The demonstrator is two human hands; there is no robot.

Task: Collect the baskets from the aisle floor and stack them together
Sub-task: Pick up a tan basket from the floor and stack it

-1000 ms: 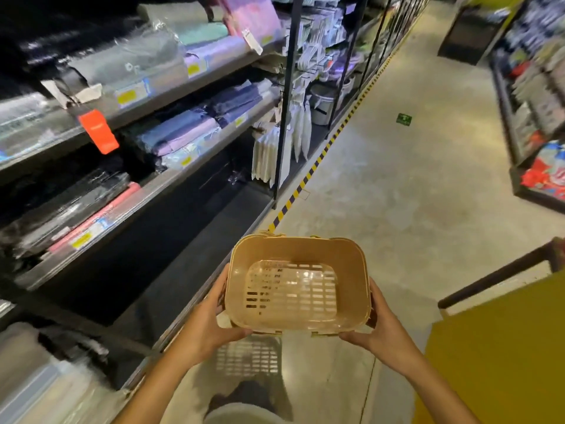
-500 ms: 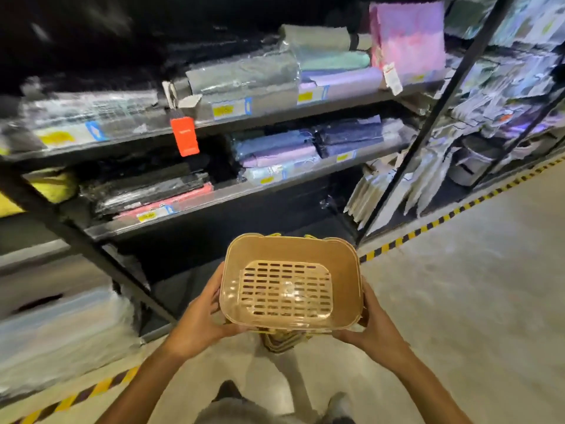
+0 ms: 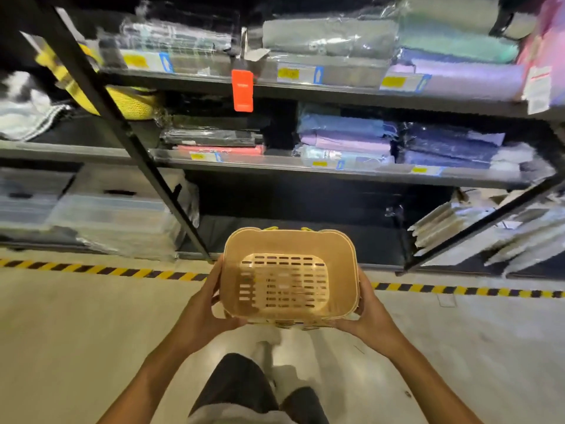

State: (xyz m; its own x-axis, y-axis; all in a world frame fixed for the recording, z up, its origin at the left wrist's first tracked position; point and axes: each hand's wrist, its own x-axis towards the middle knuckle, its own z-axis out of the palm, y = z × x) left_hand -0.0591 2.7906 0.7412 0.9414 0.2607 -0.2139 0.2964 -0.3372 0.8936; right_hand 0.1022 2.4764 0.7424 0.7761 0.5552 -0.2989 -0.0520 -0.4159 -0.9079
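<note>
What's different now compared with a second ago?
The person has turned left from looking down the aisle to face the shelves. The left hand and right hand still grip the tan basket at its sides; nothing was let go.

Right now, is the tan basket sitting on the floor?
No, the tan basket is held up off the floor, gripped at its sides by the left hand and the right hand.

Tan slotted basket (image 3: 289, 280) — yellow-black striped floor tape (image 3: 91, 269).
</note>
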